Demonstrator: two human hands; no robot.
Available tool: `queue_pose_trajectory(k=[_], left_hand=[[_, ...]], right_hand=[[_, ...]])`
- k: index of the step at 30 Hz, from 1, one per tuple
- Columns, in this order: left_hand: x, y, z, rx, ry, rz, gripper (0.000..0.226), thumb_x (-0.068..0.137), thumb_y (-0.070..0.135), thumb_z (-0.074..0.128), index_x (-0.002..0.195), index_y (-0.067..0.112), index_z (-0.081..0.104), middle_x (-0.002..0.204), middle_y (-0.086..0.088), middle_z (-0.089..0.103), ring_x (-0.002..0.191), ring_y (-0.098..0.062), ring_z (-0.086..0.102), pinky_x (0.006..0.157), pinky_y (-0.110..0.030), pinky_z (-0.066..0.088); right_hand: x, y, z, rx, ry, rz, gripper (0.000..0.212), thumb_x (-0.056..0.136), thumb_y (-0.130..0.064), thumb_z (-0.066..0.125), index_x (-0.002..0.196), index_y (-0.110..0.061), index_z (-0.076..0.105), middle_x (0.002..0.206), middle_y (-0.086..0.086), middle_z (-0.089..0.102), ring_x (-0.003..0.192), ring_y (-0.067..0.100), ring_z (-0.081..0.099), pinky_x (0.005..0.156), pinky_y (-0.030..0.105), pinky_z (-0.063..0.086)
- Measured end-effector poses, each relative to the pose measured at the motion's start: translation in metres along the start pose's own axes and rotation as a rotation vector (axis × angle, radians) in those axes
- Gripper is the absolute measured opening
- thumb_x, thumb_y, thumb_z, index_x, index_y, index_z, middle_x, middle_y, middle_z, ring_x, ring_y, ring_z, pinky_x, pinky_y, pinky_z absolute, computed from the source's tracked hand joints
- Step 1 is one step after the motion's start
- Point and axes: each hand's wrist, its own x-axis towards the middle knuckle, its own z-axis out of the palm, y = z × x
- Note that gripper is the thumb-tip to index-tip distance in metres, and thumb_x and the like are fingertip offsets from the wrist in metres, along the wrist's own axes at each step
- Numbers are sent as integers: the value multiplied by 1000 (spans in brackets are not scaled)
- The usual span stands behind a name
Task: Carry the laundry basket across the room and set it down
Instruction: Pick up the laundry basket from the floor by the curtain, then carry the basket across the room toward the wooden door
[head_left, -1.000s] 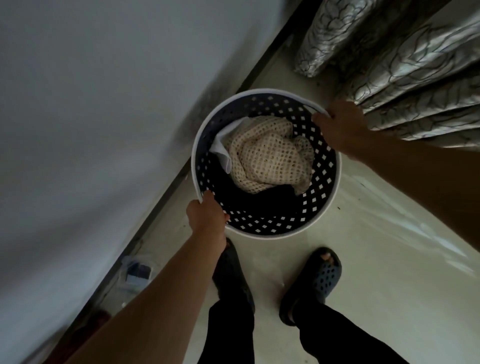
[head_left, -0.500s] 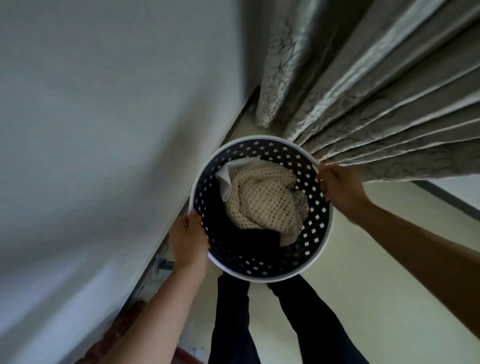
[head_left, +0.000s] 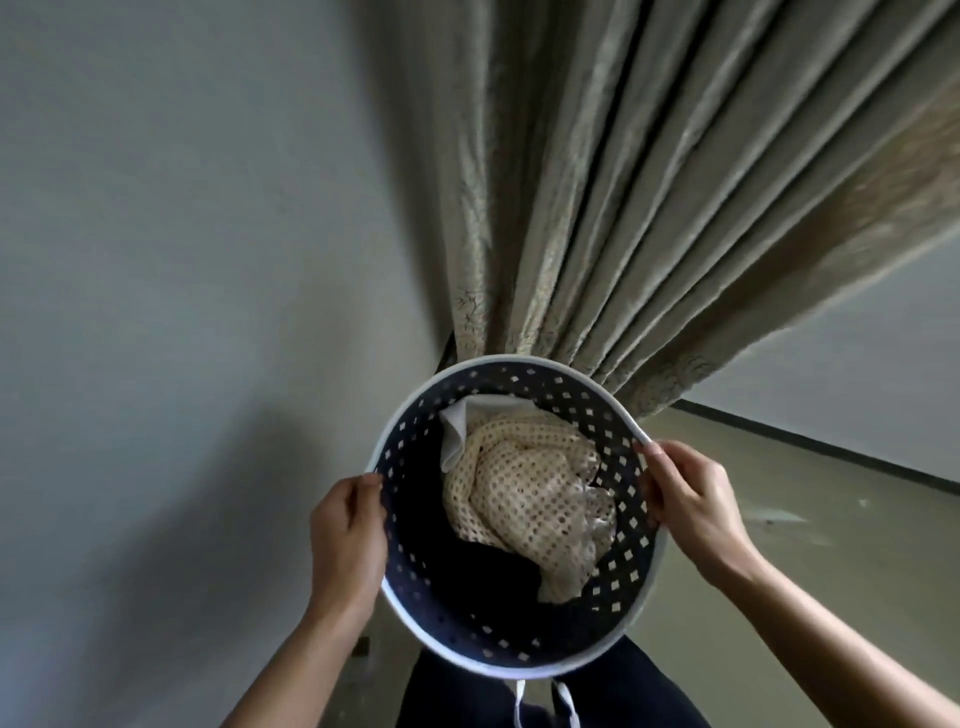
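Note:
The round laundry basket (head_left: 524, 368) is dark blue with diamond holes and a white rim. It hangs in the air in front of my body, tilted a little toward me. Inside lie a cream mesh garment (head_left: 535, 506), a white cloth (head_left: 457, 426) and dark clothes. My left hand (head_left: 345, 540) grips the rim on the left side. My right hand (head_left: 691, 499) grips the rim on the right side, thumb on top.
A grey wall (head_left: 182, 260) stands close on the left. Pleated beige curtains (head_left: 623, 208) hang straight ahead, touching the basket's far rim. Pale floor (head_left: 805, 509) and a dark skirting line run off to the right. My dark trousers show below the basket.
The basket has come up off the floor and closer to my body. The view has tilted upward, so the curtain fills the top and my feet are out of sight.

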Motion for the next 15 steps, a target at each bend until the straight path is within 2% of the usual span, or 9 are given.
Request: queue_pose_trajectory(k=[6,10,11,15], left_hand=[[-6,30,-11,42,-226,184,42,99,21,47,57,12,44,49,-2,40,47,-20,36,52,-39,34],[-8,59,4,126,-386,336,42,99,19,45,58,12,42,50,-2,42,46,-21,36,52,-39,34],[-10,67,11,145,-430,367,41,99,19,45,58,13,43,51,-3,43,46,-22,38,52,-39,34],[-32,95,54,166,-606,480,37,98,18,45,62,15,50,51,0,46,46,-22,40,52,-37,36]], right_hand=[[-72,3,-14,173,236,78,25,96,-23,51,92,-10,71,51,-9,63,52,11,52,54,33,43],[-120,8,-25,330,378,150,23,96,-21,50,92,-10,70,77,11,71,67,21,61,58,35,48],[-131,12,-31,341,421,154,23,96,-21,50,91,-11,70,76,11,70,66,19,60,58,34,47],[-170,33,-61,407,612,185,23,96,-19,49,87,-12,70,55,-9,61,53,4,52,54,25,41]])
